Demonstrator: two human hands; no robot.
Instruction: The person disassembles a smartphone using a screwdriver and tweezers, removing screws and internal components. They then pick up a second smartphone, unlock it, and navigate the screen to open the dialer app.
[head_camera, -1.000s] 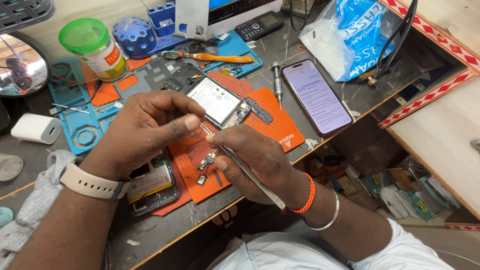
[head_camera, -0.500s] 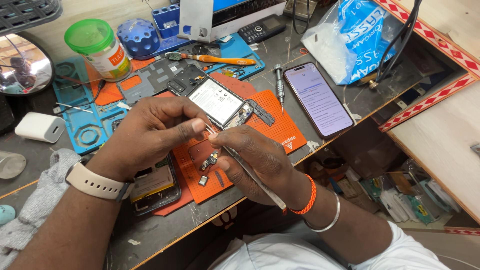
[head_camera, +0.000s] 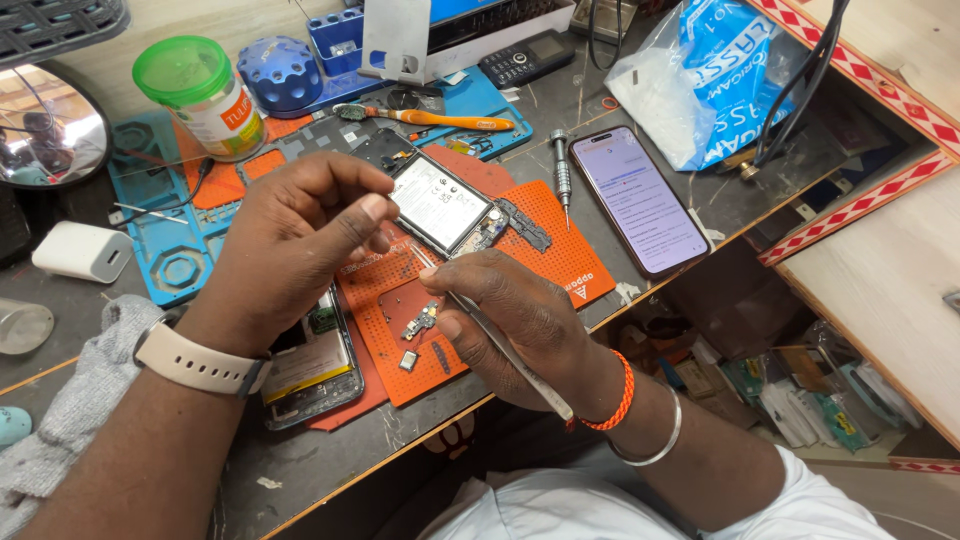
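Tweezers (head_camera: 505, 345) are gripped in the right hand (head_camera: 520, 320) near the middle of the frame, their tips brought just under the pinched thumb and forefinger of the left hand (head_camera: 300, 240), which appear closed on something too small to be made out, above the orange perforated mat (head_camera: 560, 250). Whatever is passed between fingers and tips could be dropped and lost among the loose small parts (head_camera: 420, 335) on the mat, if either pinch is loosened too soon. The opened phone (head_camera: 440, 200) lying just above the hands could be scratched or shorted, should the metal tips be allowed to slip.
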